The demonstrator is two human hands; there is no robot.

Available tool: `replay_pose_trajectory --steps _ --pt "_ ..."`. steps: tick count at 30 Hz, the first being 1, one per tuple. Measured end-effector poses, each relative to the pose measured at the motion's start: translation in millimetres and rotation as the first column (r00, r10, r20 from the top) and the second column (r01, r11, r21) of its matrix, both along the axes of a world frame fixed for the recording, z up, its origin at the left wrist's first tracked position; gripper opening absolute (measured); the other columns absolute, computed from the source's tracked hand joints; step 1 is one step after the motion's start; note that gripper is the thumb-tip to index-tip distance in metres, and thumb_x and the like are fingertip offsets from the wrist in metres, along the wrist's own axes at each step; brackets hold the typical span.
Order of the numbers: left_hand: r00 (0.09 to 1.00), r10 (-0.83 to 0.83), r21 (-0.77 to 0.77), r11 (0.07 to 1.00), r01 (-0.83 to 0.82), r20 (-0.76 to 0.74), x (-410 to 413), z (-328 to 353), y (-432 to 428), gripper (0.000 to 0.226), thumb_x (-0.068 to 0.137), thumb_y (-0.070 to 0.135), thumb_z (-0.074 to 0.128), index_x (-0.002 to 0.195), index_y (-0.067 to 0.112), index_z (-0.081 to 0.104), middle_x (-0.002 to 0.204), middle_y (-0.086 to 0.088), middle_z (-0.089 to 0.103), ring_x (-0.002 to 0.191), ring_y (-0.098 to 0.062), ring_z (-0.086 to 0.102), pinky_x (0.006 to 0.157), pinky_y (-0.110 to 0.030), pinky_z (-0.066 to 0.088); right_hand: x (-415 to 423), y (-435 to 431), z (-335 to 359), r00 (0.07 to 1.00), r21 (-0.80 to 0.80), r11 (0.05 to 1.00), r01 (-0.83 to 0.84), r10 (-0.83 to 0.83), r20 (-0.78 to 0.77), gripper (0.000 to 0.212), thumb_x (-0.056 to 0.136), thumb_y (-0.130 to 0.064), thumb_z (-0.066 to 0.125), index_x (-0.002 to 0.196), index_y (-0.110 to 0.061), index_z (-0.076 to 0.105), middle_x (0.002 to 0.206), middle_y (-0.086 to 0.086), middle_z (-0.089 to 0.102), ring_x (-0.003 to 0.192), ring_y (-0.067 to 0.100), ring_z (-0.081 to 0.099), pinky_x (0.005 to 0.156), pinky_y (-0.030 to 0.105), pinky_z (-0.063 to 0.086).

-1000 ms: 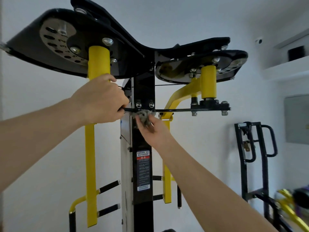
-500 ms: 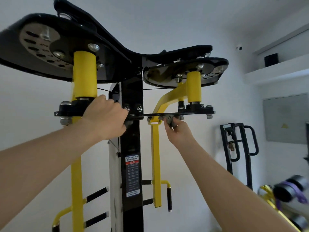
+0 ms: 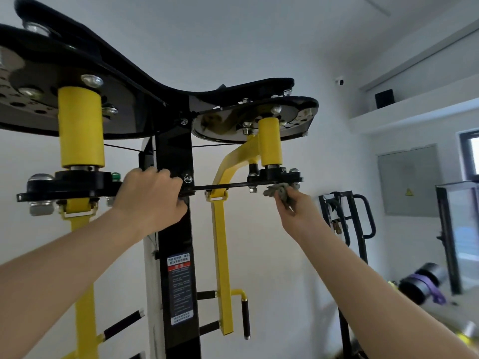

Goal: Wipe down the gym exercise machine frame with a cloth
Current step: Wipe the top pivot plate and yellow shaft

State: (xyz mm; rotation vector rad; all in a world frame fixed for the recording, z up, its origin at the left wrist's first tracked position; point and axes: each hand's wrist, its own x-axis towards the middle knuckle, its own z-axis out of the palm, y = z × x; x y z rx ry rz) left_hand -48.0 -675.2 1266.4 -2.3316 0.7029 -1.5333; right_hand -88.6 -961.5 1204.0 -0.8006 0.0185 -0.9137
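The right hand [image 3: 295,211], right of centre in the frame, pinches a crumpled grey cloth [image 3: 281,193] between its fingertips and presses it up against the underside of the thin black crossbar [image 3: 233,186], just below the bolted plate under the right yellow sleeve [image 3: 270,142]. A second ago the cloth sat at the black upright post [image 3: 178,229] near the middle of the bar; half a second ago it was at the bracket of the hanging yellow arm [image 3: 220,255]; now it is at the bar's far right end. So the wipe has run outward along the whole right half of the bar, and I judge that stretch about finished, with the bolt heads and plate at the tip the last spots to catch.

The left hand [image 3: 153,198], centre-left, is closed around the frame where the crossbar meets the post, fingers curled over the top. It has stayed in that bracing grip while the other hand travelled.

The crossbar's long axis runs nearly level across the middle of the frame, left to right, rising very slightly toward the right, and ending at the plates under the two yellow sleeves. The post runs straight down to the bottom edge. The cloth is bunched, with no clear long axis, its loose folds pointing up-left toward the bar.

The left half of the bar, under the braced hand and beyond, looks likely to be next.
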Motion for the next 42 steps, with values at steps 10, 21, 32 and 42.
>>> replay_pose_trajectory --steps 10,21,32,42 --pt "0.837 -0.45 -0.138 0.893 0.428 -0.311 -11 7 -110 0.046 0.094 0.06 0.049 0.134 0.039 0.056 0.121 0.014 0.061 0.113 -0.014 0.056 0.087 -0.037 0.05 -40 -35 -5 0.917 -0.007 0.92 0.391 -0.39 0.081 0.013 0.088 0.0 0.07 0.1 -0.005 0.069 0.095 0.013 0.074 0.085 0.029 0.073 0.083 0.035 0.06" --pt "0.776 -0.572 -0.447 0.787 0.426 -0.267 6 26 -167 0.034 0.091 0.062 0.055 0.079 0.031 0.066 0.082 0.015 0.065 0.079 -0.006 0.062 0.077 -0.039 0.053 -9 -97 73 0.985 -0.72 0.673 0.168 -0.149 0.091 0.016 0.083 -0.001 0.076 0.096 -0.011 0.075 0.094 0.011 0.075 0.083 0.027 0.071 0.083 0.038 0.06" --pt "0.638 -0.761 -0.479 0.518 0.709 0.121 -16 62 -208 0.035 0.081 0.034 0.081 0.108 0.025 0.062 0.093 0.013 0.061 0.079 -0.007 0.06 0.07 -0.029 0.055 14 -83 138 0.948 -0.567 0.786 0.245 -0.072 0.31 0.027 0.073 -0.02 0.083 0.091 -0.013 0.063 0.087 0.016 0.071 0.063 0.029 0.062 0.059 0.04 0.054" --pt "0.817 -0.539 -0.232 0.784 0.576 0.207 -11 71 -221 0.023 0.08 0.033 0.081 0.101 0.024 0.079 0.1 0.004 0.055 0.09 -0.016 0.056 0.07 -0.04 0.054 23 -126 117 0.959 -0.822 0.562 -0.089 0.272 0.083 0.016 0.089 -0.001 0.071 0.104 0.004 0.072 0.098 0.018 0.072 0.081 0.025 0.071 0.089 0.043 0.061"
